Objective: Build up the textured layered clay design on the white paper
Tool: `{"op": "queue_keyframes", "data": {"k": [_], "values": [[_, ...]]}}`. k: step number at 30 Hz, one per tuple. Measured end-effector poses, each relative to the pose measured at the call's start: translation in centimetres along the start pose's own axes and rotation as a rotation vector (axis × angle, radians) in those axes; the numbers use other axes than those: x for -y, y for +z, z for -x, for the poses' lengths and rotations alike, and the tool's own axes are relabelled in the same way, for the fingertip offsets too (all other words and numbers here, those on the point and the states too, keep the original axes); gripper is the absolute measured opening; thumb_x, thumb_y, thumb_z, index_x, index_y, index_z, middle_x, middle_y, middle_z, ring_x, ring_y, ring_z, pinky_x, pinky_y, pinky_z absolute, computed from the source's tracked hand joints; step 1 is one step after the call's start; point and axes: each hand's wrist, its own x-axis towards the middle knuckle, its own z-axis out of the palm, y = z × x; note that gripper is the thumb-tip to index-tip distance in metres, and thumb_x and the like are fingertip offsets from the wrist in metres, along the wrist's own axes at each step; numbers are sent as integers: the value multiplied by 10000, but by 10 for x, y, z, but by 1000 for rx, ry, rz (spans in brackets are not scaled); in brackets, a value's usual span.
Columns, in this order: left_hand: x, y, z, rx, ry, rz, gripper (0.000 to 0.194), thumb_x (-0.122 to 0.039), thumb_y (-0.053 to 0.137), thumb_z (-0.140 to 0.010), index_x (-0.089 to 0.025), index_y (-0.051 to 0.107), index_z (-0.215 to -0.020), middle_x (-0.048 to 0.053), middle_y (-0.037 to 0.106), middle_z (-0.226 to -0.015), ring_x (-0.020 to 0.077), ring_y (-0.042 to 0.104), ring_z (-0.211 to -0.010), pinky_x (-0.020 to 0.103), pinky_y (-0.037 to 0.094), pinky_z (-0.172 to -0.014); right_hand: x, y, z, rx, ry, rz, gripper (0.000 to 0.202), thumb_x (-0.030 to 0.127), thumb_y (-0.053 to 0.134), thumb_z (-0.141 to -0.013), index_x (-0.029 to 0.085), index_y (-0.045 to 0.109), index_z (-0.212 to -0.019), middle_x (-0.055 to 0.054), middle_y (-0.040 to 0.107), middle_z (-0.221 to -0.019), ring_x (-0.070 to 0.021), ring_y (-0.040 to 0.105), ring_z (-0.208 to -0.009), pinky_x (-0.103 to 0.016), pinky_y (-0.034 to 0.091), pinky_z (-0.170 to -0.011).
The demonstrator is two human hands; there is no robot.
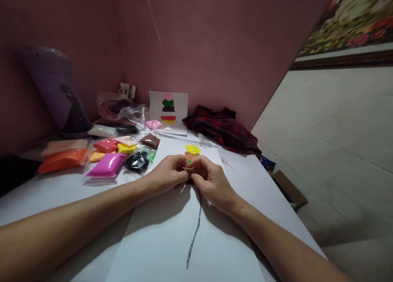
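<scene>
My left hand [170, 171] and my right hand [216, 183] meet over a white sheet of paper [181, 241], fingertips pinched together. Between them shows a thin brown strand of modelling clay [190, 170], its ends partly covered by the fingers. Just beyond the fingertips, fringed yellow clay [193, 149] sits on the paper above a light-brown fringed layer [191, 155]. A little green peeks out under that, and something dark is mostly hidden below my hands. A long, wavy black line [196, 228] runs down the sheet towards me; I cannot tell whether it is drawn or clay.
Several clay packets lie to the left, including magenta [107, 165], orange [63, 160] and black [138, 162]. A card with coloured bands [181, 104] leans at the back, beside a dark red checked cloth [224, 126]. A purple container [58, 93] stands back left.
</scene>
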Motion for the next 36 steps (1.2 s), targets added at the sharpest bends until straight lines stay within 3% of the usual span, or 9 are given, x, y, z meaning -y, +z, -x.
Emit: {"op": "queue_keyframes", "data": {"k": [36], "values": [[1, 0, 1, 1, 28, -61, 94, -193, 505, -586, -174, 448, -658, -63, 439, -533, 83, 408, -467, 208, 304, -437, 4, -2, 1, 8, -70, 110, 229, 36, 469, -727, 208, 557, -849, -1, 587, -772, -145, 545, -709, -257, 425, -632]]}}
